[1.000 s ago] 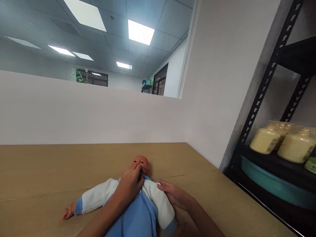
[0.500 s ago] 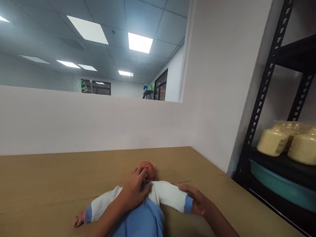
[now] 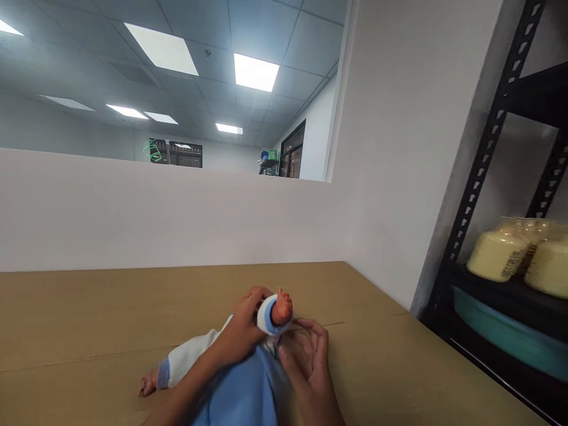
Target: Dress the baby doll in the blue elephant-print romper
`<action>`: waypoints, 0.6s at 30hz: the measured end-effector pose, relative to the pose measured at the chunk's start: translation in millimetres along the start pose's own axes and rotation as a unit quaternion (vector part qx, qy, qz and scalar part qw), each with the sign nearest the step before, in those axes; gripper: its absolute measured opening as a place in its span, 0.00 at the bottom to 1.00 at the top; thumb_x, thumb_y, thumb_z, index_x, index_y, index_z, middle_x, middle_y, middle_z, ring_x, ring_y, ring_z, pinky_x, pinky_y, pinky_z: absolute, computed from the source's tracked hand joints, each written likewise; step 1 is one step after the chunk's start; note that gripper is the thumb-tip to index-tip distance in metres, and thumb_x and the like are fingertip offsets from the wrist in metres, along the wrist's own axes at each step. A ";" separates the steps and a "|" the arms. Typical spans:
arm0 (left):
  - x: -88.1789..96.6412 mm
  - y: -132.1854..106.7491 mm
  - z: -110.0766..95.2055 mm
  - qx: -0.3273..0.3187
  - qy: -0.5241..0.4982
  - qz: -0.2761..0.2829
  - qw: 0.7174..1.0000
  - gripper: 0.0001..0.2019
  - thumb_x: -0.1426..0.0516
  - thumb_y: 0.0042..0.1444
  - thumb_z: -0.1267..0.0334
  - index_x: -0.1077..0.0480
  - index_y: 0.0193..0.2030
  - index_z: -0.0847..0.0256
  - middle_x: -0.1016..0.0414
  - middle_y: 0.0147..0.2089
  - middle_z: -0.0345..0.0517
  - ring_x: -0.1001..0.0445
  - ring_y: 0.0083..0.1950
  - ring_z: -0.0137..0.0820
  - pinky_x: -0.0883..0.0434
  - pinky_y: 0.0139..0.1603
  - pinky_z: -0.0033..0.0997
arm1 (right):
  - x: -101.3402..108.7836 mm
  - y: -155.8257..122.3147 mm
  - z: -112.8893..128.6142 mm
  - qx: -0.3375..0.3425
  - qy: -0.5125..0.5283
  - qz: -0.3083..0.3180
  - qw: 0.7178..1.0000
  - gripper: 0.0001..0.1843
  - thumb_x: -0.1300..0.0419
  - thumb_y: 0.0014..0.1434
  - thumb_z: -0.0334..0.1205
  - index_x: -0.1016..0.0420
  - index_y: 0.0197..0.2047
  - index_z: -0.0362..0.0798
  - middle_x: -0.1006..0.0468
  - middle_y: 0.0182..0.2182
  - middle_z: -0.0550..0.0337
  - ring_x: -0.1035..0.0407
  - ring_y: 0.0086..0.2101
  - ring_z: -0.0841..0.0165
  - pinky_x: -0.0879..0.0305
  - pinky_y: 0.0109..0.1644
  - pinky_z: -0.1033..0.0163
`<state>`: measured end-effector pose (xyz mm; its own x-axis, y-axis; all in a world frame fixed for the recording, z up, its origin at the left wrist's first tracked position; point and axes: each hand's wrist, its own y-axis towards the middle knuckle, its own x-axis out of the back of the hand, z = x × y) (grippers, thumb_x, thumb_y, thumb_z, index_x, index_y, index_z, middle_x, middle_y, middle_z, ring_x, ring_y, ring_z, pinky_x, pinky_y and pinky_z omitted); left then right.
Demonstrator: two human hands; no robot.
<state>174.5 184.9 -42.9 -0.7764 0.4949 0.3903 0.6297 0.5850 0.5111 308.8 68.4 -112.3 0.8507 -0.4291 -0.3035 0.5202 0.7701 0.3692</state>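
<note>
A baby doll in a white-sleeved top and blue garment [image 3: 239, 387] lies on its back on the brown table. Its left-side arm, with a blue cuff [image 3: 163, 374], stretches out flat. The other arm, its white sleeve ending in a blue band, points up toward me with the small doll hand [image 3: 282, 309] at its end. My left hand [image 3: 246, 316] is closed around the doll at the upper chest and raised sleeve, covering most of the head. My right hand [image 3: 310, 355] is beside the doll's shoulder, palm turned up, fingers apart and slightly curled.
A low white partition [image 3: 168, 219] borders the table [image 3: 377, 355] at the back. At right stands a black metal rack [image 3: 474, 183] with cream-coloured jars [image 3: 499, 254] and a teal basin [image 3: 501, 328] below them.
The doll's right-side arm has swung from lying outstretched to pointing up beside my left hand. My right hand has left its cuff and moved left toward the doll's shoulder.
</note>
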 end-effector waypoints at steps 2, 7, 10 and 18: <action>4.5 0.8 3.1 0.027 -0.029 -0.021 0.999 0.20 0.36 0.59 0.53 0.29 0.54 0.59 0.21 0.50 0.48 0.24 0.52 0.44 0.27 0.55 0.40 | 2.6 -12.7 -4.9 0.016 -0.076 0.018 0.997 0.33 0.26 0.58 0.57 0.36 0.59 0.60 0.25 0.58 0.50 0.26 0.53 0.55 0.26 0.56 0.51; 14.5 0.0 -4.2 0.061 -0.063 -0.032 0.996 0.25 0.34 0.58 0.52 0.29 0.58 0.58 0.21 0.56 0.49 0.25 0.58 0.48 0.29 0.64 0.44 | 22.3 -8.6 -17.7 -0.107 -0.161 0.176 0.965 0.28 0.26 0.55 0.63 0.21 0.48 0.51 0.20 0.42 0.55 0.27 0.46 0.55 0.32 0.57 0.51; 12.7 -1.5 -10.8 0.075 -0.078 -0.002 0.994 0.23 0.34 0.57 0.52 0.27 0.57 0.59 0.19 0.54 0.49 0.23 0.57 0.49 0.28 0.64 0.46 | 29.2 13.7 -22.0 -0.106 -0.092 0.166 0.976 0.28 0.28 0.55 0.67 0.23 0.40 0.51 0.23 0.36 0.60 0.30 0.40 0.61 0.32 0.49 0.57; 0.2 -0.9 -1.2 0.103 -0.128 -0.072 0.984 0.25 0.34 0.57 0.49 0.24 0.56 0.62 0.17 0.58 0.54 0.22 0.62 0.54 0.26 0.66 0.50 | 27.1 21.3 -54.7 -0.143 -0.092 0.122 0.978 0.33 0.32 0.55 0.73 0.27 0.46 0.52 0.21 0.38 0.58 0.27 0.44 0.58 0.31 0.54 0.54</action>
<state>173.8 183.6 -42.4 -0.8429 0.5275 0.1063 0.5260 0.7659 0.3698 338.9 99.0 -160.7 0.9600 -0.2727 -0.0640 0.2792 0.9498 0.1414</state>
